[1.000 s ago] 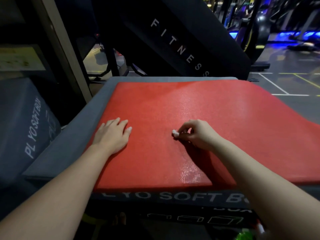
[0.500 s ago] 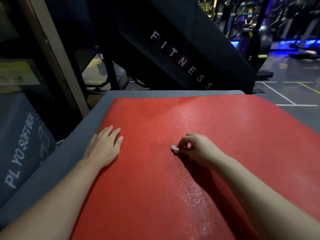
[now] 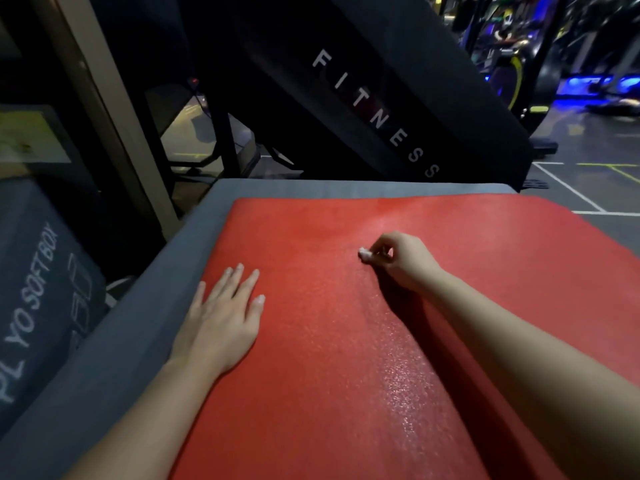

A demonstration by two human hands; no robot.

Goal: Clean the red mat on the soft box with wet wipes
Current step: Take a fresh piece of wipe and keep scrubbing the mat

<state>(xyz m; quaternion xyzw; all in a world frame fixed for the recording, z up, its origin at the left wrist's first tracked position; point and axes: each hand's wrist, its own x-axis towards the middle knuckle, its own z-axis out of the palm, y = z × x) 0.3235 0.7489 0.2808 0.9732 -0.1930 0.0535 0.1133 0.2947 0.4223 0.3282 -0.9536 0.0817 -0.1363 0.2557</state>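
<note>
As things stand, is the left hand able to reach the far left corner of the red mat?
Probably yes: the left hand rests flat on the red mat near its left edge; only bare mat lies between.

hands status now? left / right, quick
Left hand: open, fingers straight, resting flat on the red mat.
Right hand: closed, pinching a small white wet wipe against the mat.

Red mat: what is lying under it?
A grey soft box shows past the red mat along its left and far edges. Its top beneath the mat is covered and cannot be seen.
</note>
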